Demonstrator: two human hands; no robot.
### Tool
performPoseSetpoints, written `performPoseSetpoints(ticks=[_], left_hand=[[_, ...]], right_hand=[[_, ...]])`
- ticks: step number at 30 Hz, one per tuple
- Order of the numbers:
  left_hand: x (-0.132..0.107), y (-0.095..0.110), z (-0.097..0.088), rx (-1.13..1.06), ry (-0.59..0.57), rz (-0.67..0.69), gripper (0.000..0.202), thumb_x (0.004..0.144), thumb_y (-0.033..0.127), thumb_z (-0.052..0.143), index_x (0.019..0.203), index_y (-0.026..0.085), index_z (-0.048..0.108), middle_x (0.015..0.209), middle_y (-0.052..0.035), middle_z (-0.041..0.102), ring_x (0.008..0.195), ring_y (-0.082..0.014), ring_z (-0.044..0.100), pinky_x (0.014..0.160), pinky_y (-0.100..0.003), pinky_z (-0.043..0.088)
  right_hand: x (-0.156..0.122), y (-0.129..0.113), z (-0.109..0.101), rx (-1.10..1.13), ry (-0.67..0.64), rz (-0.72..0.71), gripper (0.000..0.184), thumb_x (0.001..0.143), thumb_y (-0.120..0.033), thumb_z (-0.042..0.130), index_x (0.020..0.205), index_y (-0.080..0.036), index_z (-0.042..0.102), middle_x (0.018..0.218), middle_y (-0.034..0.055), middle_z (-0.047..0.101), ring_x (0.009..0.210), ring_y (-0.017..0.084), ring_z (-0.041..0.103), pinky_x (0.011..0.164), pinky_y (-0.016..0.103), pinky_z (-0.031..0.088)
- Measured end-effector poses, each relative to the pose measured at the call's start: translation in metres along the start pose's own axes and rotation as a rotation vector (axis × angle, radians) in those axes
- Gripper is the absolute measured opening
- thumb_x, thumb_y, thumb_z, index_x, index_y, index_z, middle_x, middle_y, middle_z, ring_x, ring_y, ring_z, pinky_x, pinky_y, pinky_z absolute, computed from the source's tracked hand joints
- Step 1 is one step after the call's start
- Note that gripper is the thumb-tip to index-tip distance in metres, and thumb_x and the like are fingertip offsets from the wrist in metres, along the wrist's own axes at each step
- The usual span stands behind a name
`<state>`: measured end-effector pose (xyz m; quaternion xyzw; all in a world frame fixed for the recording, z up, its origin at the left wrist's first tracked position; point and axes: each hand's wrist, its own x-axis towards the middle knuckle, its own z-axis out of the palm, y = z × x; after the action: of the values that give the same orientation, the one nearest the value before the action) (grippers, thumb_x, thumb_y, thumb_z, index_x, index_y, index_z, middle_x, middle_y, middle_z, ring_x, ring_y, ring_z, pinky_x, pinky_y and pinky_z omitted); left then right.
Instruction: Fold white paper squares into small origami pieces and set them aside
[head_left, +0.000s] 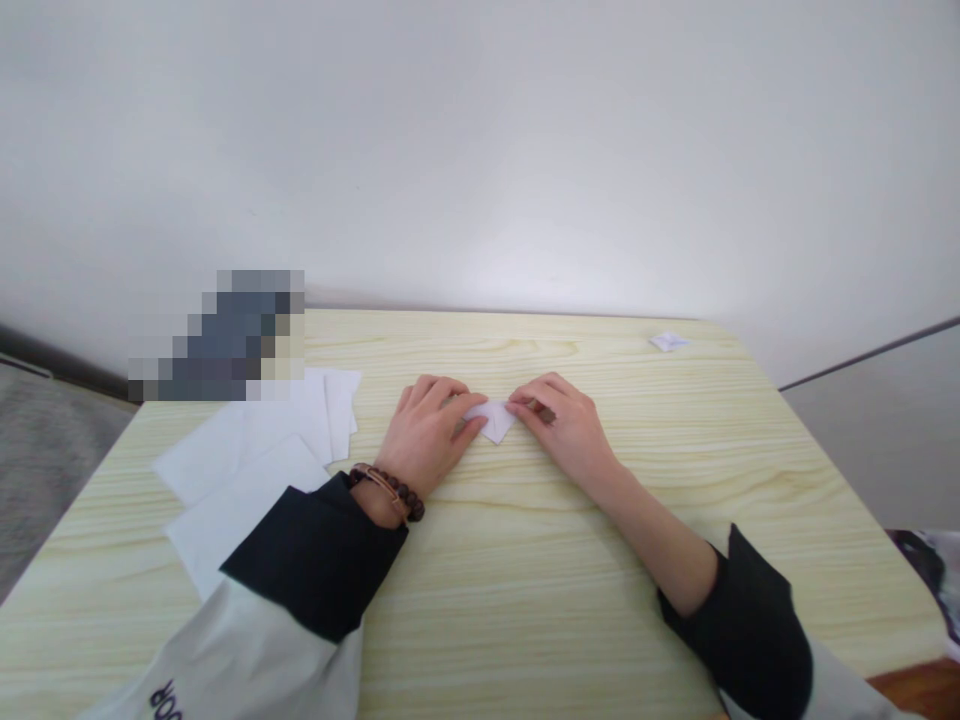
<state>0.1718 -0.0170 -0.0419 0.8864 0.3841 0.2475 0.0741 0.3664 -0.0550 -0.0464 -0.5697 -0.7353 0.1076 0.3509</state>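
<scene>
A small folded piece of white paper (pixel 496 419) lies on the pale wooden table (pixel 525 560), near its middle. My left hand (pixel 427 435) rests on the paper's left side, fingers curled and pressing down on it; a dark bead bracelet is on that wrist. My right hand (pixel 562 420) pinches the paper's right edge with its fingertips. Both hands touch the same piece, which shows only as a small triangle between them.
Several white paper sheets (pixel 247 470) lie spread at the left of the table, partly under my left sleeve. A small folded white paper shape (pixel 668 341) sits at the far right corner. A blurred dark object (pixel 225 340) stands at the back left. A white wall is behind.
</scene>
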Motion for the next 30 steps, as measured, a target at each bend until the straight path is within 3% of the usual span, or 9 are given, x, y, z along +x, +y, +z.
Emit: performPoseSetpoints(ticks=[7,19,25,30], left_hand=[[-0.002,0.001,-0.001,0.062,-0.003,-0.02,0.022,0.087,0.031,0.056,0.103,0.022,0.068,0.098,-0.0075,0.062,0.097,-0.0252,0.051,0.082,-0.04,0.042],[-0.003,0.002,0.0,0.087,0.009,-0.018,0.022,0.086,0.031,0.058,0.103,0.022,0.069,0.097,-0.0065,0.062,0.096,-0.0251,0.052,0.08,-0.04,0.043],[-0.003,0.001,0.0,0.092,0.012,-0.02,0.022,0.086,0.032,0.058,0.103,0.022,0.069,0.097,-0.0063,0.062,0.096,-0.0249,0.052,0.08,-0.04,0.043],[-0.002,0.0,0.0,0.094,0.018,-0.022,0.022,0.086,0.032,0.058,0.102,0.022,0.069,0.097,-0.006,0.062,0.096,-0.0249,0.052,0.08,-0.04,0.043]], right_hand=[[-0.002,0.0,-0.002,-0.192,-0.008,0.01,0.023,0.09,-0.032,0.054,0.101,-0.019,0.069,0.092,0.0077,0.065,0.088,0.021,0.059,0.078,0.033,0.048],[-0.003,-0.013,-0.006,-0.501,-0.024,0.053,0.021,0.092,-0.031,0.051,0.091,-0.027,0.072,0.09,-0.0001,0.07,0.08,0.016,0.063,0.063,0.026,0.041],[-0.003,-0.014,-0.006,-0.541,-0.006,0.033,0.02,0.091,-0.031,0.052,0.089,-0.028,0.072,0.089,-0.0016,0.071,0.077,0.016,0.063,0.056,0.026,0.037],[-0.004,-0.011,-0.005,-0.458,0.001,0.005,0.02,0.091,-0.03,0.052,0.088,-0.025,0.07,0.09,0.0,0.07,0.081,0.016,0.062,0.061,0.026,0.04]])
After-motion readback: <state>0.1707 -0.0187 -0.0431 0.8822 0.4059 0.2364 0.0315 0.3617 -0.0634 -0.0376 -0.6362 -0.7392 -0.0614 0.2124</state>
